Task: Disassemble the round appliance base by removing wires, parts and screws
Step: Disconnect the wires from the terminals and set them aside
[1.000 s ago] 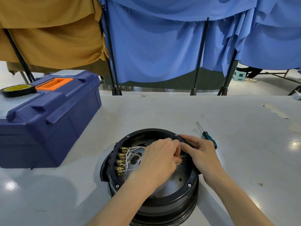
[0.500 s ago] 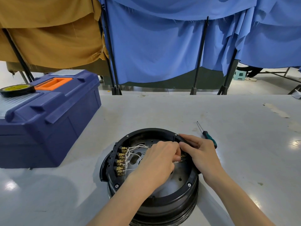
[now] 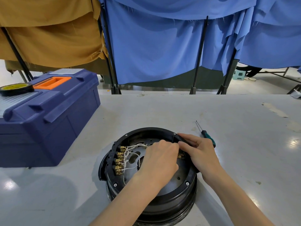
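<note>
The round black appliance base (image 3: 147,130) stands open side up at the table's near edge. On its left inner wall sits a row of brass terminals (image 3: 119,160), and thin white wires (image 3: 133,153) run from them toward the middle. My left hand (image 3: 160,160) reaches into the base with curled fingers and pinches at a small brass wire connector (image 3: 180,156) on the right side; its fingertips are hidden. My right hand (image 3: 201,153) rests on the right rim, fingers fairly straight and touching my left fingertips.
A green-handled screwdriver (image 3: 206,134) lies on the grey table (image 3: 244,144) just beyond my right hand. A blue toolbox (image 3: 48,123) with an orange handle stands at the left, a tape roll (image 3: 16,88) on its lid. Blue and tan curtains hang behind the table.
My left hand has shifted slightly back toward the right rim, so less of the brass connector shows between my hands. My right hand and the base stay put.
</note>
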